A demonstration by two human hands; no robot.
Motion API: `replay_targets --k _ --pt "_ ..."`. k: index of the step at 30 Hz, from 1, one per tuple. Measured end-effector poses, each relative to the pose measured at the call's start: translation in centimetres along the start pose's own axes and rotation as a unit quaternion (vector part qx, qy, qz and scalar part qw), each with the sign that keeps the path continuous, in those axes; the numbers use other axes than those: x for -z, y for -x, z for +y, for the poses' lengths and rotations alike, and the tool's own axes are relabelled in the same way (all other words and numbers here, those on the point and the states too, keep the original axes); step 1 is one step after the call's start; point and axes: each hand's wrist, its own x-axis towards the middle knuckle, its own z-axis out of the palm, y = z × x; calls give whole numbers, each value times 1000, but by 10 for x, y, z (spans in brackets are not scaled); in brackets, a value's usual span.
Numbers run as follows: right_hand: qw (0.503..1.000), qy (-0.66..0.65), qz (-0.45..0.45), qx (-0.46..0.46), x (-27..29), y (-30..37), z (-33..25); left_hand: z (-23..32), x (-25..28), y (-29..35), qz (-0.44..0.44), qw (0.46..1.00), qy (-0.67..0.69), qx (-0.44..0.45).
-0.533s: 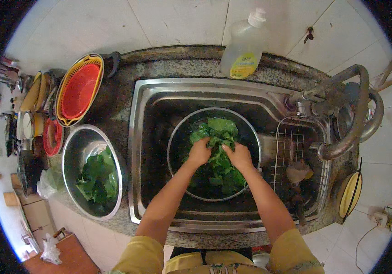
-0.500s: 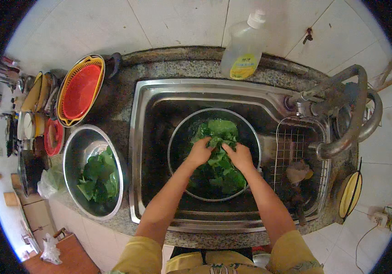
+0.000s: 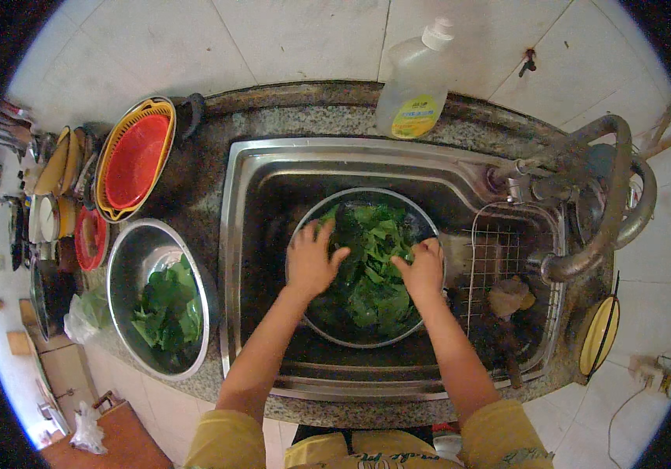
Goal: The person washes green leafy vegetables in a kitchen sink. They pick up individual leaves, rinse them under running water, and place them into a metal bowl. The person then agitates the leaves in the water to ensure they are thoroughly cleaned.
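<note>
A round metal basin [image 3: 366, 345] stands in the sink, with wet green leaves [image 3: 374, 258] lying in its water. Over the basin's left side, my left hand [image 3: 312, 259] is open, its fingers spread above the rim and no leaf in them. My right hand [image 3: 423, 271] is at the basin's right side, thumb apart from the other fingers, with leaves right beside the thumb; I see nothing held in it. Left of the sink, a second metal bowl [image 3: 128, 258] is tilted in view and holds more green leaves [image 3: 169, 306].
The steel sink [image 3: 261, 363] has a wire rack [image 3: 495, 250] on its right, with a brownish lump [image 3: 510, 296] in it. A curved faucet [image 3: 617, 203] reaches over that side. A clear bottle [image 3: 413, 82] stands behind the sink. Red and yellow baskets [image 3: 136, 160] sit back left.
My hands have parted from the middle of the basin, the left going left and the right slightly right. The leaves they were gripping now lie loose and spread in the water.
</note>
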Motion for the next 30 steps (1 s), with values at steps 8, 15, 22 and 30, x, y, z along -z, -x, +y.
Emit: replay_targets --k 8,15,22,30 --pt "961 223 -75 149 -84 18 19 -3 -94 -5 -177 957 -222 -58" --pt "977 139 -54 150 -84 -2 16 -21 -109 -28 -81 970 -197 -115" --pt "984 -133 -1 -116 -69 -1 4 -10 -113 -26 -19 977 201 72" --pt "903 -376 -121 -169 2 4 -40 9 -30 -7 3 906 423 -16"
